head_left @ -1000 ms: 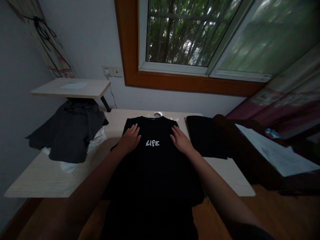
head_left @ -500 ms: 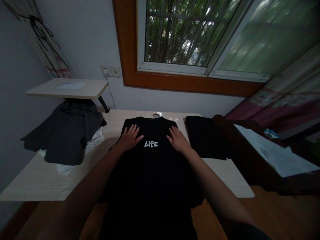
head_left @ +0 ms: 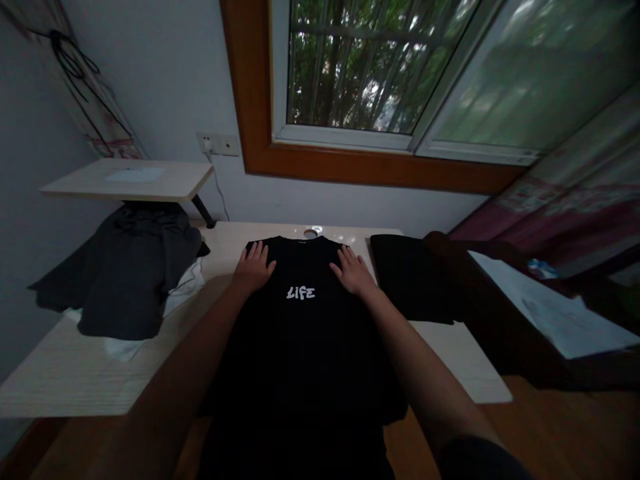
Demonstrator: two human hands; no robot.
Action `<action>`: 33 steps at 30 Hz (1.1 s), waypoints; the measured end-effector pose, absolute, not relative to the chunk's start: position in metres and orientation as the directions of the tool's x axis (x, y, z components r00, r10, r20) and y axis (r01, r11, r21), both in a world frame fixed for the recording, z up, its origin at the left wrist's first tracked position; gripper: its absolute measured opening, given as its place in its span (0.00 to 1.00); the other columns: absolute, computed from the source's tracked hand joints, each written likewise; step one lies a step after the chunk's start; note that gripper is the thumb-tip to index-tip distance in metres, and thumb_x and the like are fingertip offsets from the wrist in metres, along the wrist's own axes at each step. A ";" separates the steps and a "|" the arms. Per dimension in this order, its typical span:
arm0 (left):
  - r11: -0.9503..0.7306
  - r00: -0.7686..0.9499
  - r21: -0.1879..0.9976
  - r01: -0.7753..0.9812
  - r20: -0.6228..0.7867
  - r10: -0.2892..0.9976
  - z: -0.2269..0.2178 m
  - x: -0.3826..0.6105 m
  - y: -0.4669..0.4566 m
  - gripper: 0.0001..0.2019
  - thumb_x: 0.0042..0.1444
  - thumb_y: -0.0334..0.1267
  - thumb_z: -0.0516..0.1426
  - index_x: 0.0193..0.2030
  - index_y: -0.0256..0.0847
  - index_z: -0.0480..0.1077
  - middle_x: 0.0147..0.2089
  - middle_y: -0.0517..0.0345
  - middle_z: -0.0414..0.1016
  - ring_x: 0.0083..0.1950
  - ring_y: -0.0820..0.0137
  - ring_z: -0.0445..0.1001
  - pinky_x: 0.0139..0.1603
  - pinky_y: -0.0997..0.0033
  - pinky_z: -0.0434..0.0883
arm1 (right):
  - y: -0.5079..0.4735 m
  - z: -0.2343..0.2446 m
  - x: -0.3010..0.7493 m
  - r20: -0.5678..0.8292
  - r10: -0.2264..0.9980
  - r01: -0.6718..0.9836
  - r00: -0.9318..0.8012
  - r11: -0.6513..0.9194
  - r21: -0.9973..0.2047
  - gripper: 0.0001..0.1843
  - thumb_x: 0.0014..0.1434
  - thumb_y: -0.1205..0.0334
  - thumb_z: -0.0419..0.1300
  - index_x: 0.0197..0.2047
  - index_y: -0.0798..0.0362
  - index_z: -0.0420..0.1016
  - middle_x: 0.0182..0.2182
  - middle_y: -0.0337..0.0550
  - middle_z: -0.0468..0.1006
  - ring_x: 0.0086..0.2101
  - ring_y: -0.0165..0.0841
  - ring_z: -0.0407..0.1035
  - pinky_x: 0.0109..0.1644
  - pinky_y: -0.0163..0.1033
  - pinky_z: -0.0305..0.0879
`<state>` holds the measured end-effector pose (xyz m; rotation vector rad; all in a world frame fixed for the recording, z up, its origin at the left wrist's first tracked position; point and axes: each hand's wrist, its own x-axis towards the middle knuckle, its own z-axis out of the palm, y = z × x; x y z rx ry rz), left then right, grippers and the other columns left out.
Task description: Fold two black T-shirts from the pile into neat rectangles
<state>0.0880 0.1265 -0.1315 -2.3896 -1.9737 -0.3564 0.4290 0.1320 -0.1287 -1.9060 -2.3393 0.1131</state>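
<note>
A black T-shirt with white lettering on its chest lies spread on the pale wooden table, its neckline toward the wall and its lower end at the near edge. My left hand rests flat on the shirt's left shoulder, fingers stretched out. On the right shoulder lies my right hand, also flat, with its fingers apart. Neither hand grips the cloth. Where the hem ends is hard to make out against the dark clothing below.
A heap of dark grey clothes with white cloth beneath sits at the left, under a small raised shelf. Folded black cloth lies right of the shirt. Further right, a paper sheet rests on dark furniture.
Both hands have slid slightly outward and away from me, toward the shirt's shoulder edges. The shirt stays spread in place; the view has shifted a little.
</note>
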 end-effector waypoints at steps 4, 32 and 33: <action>-0.165 0.148 0.127 0.978 0.131 0.980 -0.128 0.084 0.133 0.35 0.69 0.57 0.41 0.76 0.37 0.54 0.79 0.42 0.46 0.80 0.54 0.45 0.76 0.40 0.45 | 0.138 -0.126 0.432 0.017 0.986 0.976 -0.168 0.169 -0.138 0.42 0.72 0.37 0.35 0.77 0.59 0.48 0.76 0.52 0.41 0.75 0.43 0.35 0.76 0.60 0.37; -0.405 0.328 0.186 0.895 0.342 0.881 -0.121 0.077 0.123 0.22 0.67 0.37 0.47 0.61 0.43 0.75 0.63 0.51 0.76 0.66 0.60 0.71 0.72 0.53 0.63 | 0.086 -0.126 0.423 0.276 0.915 0.936 -0.296 0.336 -0.110 0.28 0.71 0.61 0.45 0.68 0.65 0.67 0.70 0.58 0.63 0.70 0.44 0.55 0.74 0.53 0.52; -0.402 0.334 0.189 0.896 0.312 0.890 -0.122 0.077 0.120 0.22 0.67 0.38 0.47 0.62 0.43 0.75 0.64 0.51 0.76 0.67 0.60 0.71 0.71 0.53 0.64 | 0.081 -0.127 0.425 0.271 0.913 0.931 -0.305 0.346 -0.117 0.28 0.71 0.60 0.46 0.69 0.64 0.66 0.70 0.57 0.62 0.70 0.44 0.55 0.74 0.53 0.52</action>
